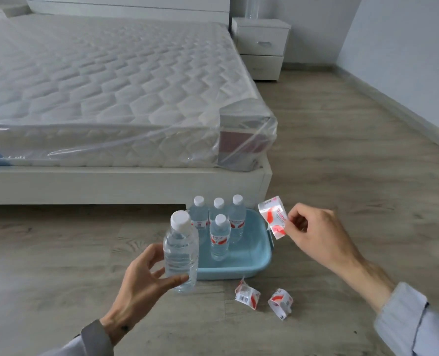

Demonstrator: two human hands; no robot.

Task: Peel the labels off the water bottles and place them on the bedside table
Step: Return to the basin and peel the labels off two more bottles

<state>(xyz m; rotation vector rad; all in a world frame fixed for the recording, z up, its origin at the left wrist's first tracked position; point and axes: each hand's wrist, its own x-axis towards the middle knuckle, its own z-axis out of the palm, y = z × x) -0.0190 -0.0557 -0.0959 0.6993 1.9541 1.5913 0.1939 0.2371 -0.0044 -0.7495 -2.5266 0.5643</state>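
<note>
My left hand grips a clear water bottle with a white cap and no label, held upright over the floor. My right hand pinches a peeled white and red label beside the blue basin. Several labelled bottles stand upright inside the basin. Two peeled labels, one and another, lie crumpled on the floor in front of it. The white bedside table stands far off, at the head of the bed.
A bed with a plastic-wrapped mattress fills the left and centre. Its white frame runs just behind the basin. Wooden floor stretches along the bed's right side to the bedside table, bounded by a wall on the right.
</note>
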